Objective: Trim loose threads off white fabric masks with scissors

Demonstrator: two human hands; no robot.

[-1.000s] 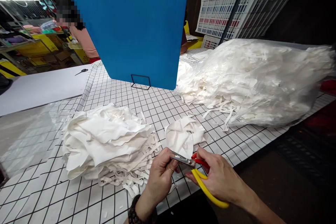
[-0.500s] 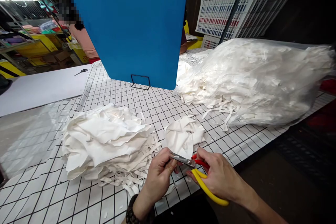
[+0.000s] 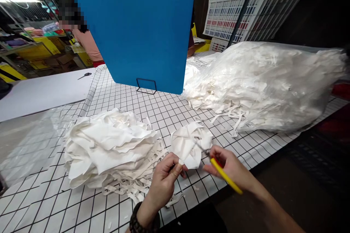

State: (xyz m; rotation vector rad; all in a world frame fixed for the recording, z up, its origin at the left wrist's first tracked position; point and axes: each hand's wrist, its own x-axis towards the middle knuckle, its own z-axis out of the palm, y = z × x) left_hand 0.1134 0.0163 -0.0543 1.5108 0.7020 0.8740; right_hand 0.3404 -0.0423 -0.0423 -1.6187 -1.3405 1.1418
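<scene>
Near the table's front edge, my left hand (image 3: 167,174) pinches a corner of a white fabric piece (image 3: 188,145) between thumb and fingers. My right hand (image 3: 228,165) is closed round the handles of scissors (image 3: 224,174), one handle yellow and one red. Their blades point up and left over the fabric piece, slightly blurred, a little away from my left fingers. To the left lies a thick pile of white fabric pieces (image 3: 109,145) with narrow straps trailing from its right and front sides.
A large clear plastic bag (image 3: 273,87) full of white pieces lies at right. A blue panel (image 3: 136,29) stands on a wire holder (image 3: 147,85) at the back. Dark scissors (image 3: 85,75) rest on a white board (image 3: 49,89) at left. Behind the panel are a person in pink (image 3: 89,45) and a crate (image 3: 235,16).
The scissors have moved up and right, away from my left fingers, turning in my right hand. My left hand stays nearly in place, with the pinched fabric corner now showing.
</scene>
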